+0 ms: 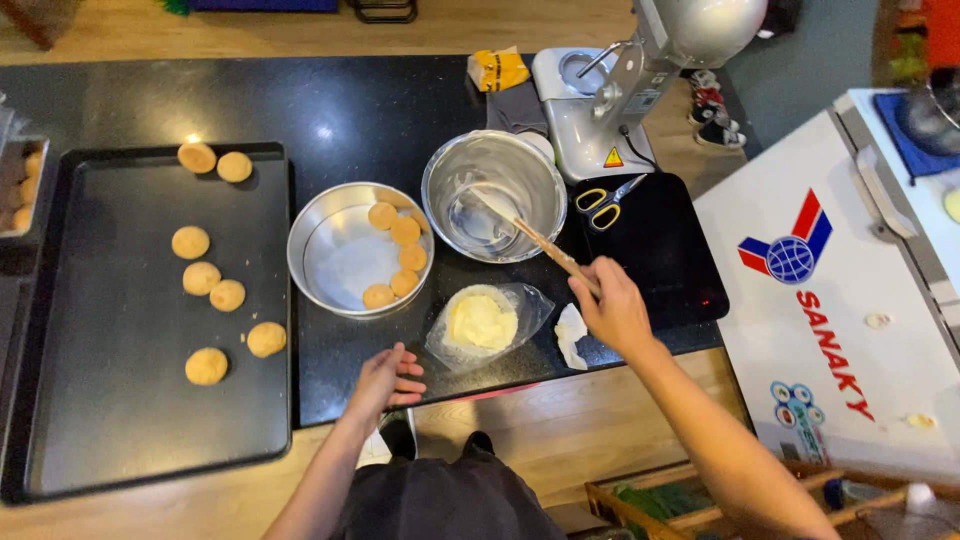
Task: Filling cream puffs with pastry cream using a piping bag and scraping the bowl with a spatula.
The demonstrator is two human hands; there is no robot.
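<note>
The right hand [615, 312] is closed around the near end of a wooden-handled spatula [540, 240], pinching the handle between fingers and thumb. The pale blade end rests inside the steel mixing bowl [495, 160], against its inner wall. The bowl appears scraped nearly bare; only a faint film shows on its wall.

The left hand [385, 380] is spread, fingers apart, holding nothing. It hovers at the front edge of the black counter [350, 100], just beside a clear plastic bag [525, 305] that holds a lump of pale yellow dough [480, 320]. A scrap of white paper [572, 335] lies beside the bag, below the right hand.

A round cake tin [330, 215] stands left of the bowl, with five dough balls [400, 255] set in an arc along its right wall. More balls lie on the black baking tray [140, 420] further left. Yellow-handled scissors [605, 203] and a stand mixer [640, 70] sit behind the bowl.

Step in hand, as judged: scraping out the bowl with the spatula while portioning continues. The next move likely calls for a steady spatula angle against the curved wall, and for the free hand to brace the bowl or open the bag.
</note>
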